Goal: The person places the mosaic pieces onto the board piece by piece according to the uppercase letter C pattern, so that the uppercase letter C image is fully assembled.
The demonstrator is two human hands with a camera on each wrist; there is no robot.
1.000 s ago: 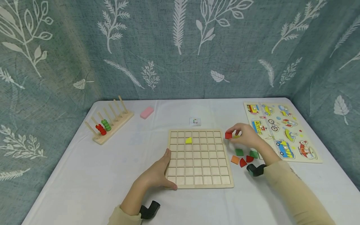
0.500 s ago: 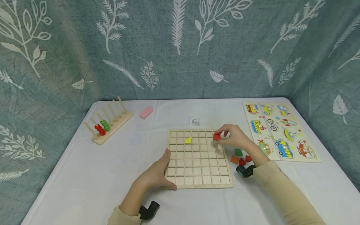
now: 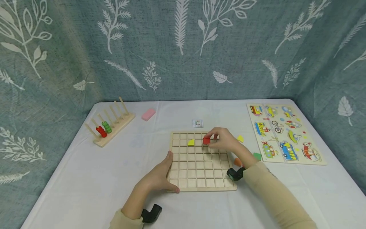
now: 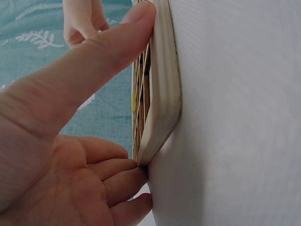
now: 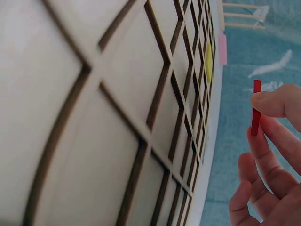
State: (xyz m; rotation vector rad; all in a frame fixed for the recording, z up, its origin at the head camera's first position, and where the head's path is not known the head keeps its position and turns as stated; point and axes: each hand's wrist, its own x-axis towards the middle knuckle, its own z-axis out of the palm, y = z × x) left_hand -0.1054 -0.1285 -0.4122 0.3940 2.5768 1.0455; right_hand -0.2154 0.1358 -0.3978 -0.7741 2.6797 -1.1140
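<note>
My right hand (image 3: 221,139) pinches a thin red square tile (image 3: 206,141) by its edges, over the upper right part of the wooden grid board (image 3: 197,191). In the right wrist view the red tile (image 5: 257,108) is edge-on between thumb and fingertips, apart from the grid. A yellow piece with a curved side (image 3: 191,142) lies in a cell of the second row. My left hand (image 3: 158,176) rests spread at the board's near left corner. In the left wrist view its straight thumb (image 4: 136,30) lies on the board's edge, and its fingers touch the adjoining side.
Right of the board lie yellow (image 3: 240,138), green (image 3: 257,156) and orange pieces (image 3: 237,162), partly behind my right arm. Beyond them is a vehicle picture puzzle (image 3: 288,135). A small pattern card (image 3: 197,123), pink block (image 3: 148,114) and bead peg rack (image 3: 114,130) stand farther back.
My right hand has carried the red tile leftward, from beside the board to above its upper rows. The left hand has stayed at the corner.
</note>
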